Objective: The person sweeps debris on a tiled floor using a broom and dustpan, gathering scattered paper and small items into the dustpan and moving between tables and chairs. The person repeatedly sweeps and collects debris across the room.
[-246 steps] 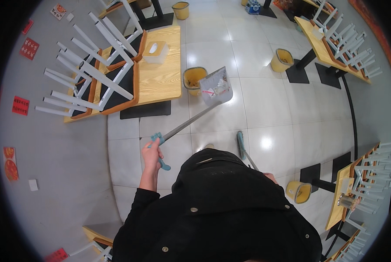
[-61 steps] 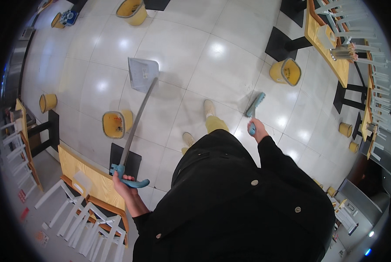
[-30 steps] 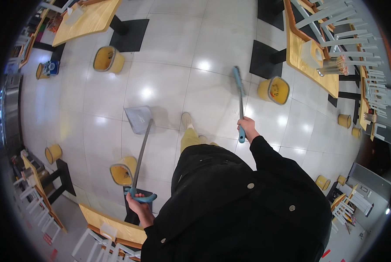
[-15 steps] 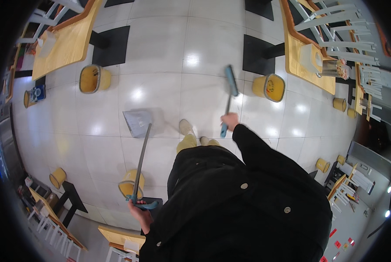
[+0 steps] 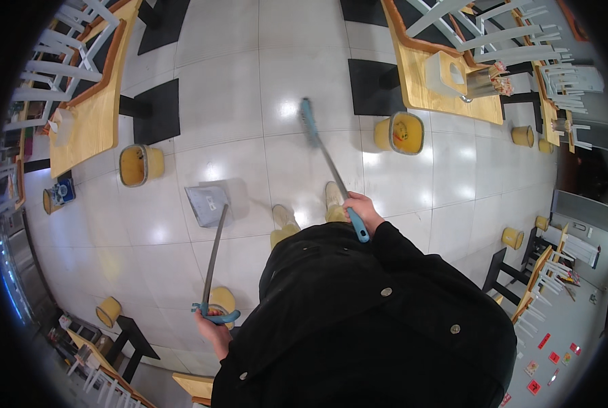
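My right hand (image 5: 363,211) grips a broom (image 5: 332,166) near the blue end of its grey shaft. The broom's blue bristled head lies ahead of my feet, slightly blurred at the bristles. At lower left, my left hand (image 5: 215,330) is closed on the blue handle of a long-handled dustpan (image 5: 206,204). Its grey pan stands on the tiles left of my shoes, well apart from the broom head. Any dirt inside the pan is too small to make out.
Yellow bins stand on both sides: one bin (image 5: 155,163) at left, another bin (image 5: 383,133) at right. A wooden table (image 5: 93,136) at upper left and a second table (image 5: 412,81) at upper right bear upturned white chairs. Black table bases (image 5: 158,112) rest on the pale tiled floor (image 5: 229,102).
The broom head has swung left, and its handle end has come nearer my body. My feet have stepped, and the surroundings have shifted in view. The dustpan stays at my left.
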`<state>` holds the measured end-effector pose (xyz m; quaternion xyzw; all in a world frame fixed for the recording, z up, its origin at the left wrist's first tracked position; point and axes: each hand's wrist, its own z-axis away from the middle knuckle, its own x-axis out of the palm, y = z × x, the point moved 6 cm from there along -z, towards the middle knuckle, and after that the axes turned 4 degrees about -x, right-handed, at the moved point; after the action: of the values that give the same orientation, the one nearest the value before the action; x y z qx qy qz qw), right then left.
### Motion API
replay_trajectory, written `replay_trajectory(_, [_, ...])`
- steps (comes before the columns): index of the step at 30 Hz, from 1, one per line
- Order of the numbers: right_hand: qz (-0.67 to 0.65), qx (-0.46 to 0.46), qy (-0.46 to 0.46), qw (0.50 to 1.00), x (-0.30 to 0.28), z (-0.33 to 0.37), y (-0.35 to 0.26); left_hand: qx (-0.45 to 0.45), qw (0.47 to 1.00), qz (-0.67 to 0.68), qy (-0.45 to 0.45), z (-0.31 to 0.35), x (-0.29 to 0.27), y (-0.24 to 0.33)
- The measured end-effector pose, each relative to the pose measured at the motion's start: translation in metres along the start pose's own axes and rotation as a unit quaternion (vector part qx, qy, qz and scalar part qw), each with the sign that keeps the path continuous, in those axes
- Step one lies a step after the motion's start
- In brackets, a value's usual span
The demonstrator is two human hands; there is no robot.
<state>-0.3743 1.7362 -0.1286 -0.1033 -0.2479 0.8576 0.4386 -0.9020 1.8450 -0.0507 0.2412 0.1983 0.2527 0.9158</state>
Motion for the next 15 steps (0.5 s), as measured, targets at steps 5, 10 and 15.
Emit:
replay_trajectory(5, [-0.050, -0.016, 0.004, 0.999, -0.077, -0.022, -0.027, 0.022, 0.999, 0.026, 0.006, 0.022, 0.013, -0.027])
replay_trajectory(10, [-0.073, -0.042, 0.026, 0.996, -0.144, -0.037, -0.036, 0.034, 0.999, 0.032, -0.014, 0.045, 0.036, -0.054])
replay_trajectory(15, [-0.113, -0.050, 0.062, 0.990, -0.197, -0.041, -0.039, 0.045, 0.999, -0.008, -0.011, 0.057, 0.060, -0.070])
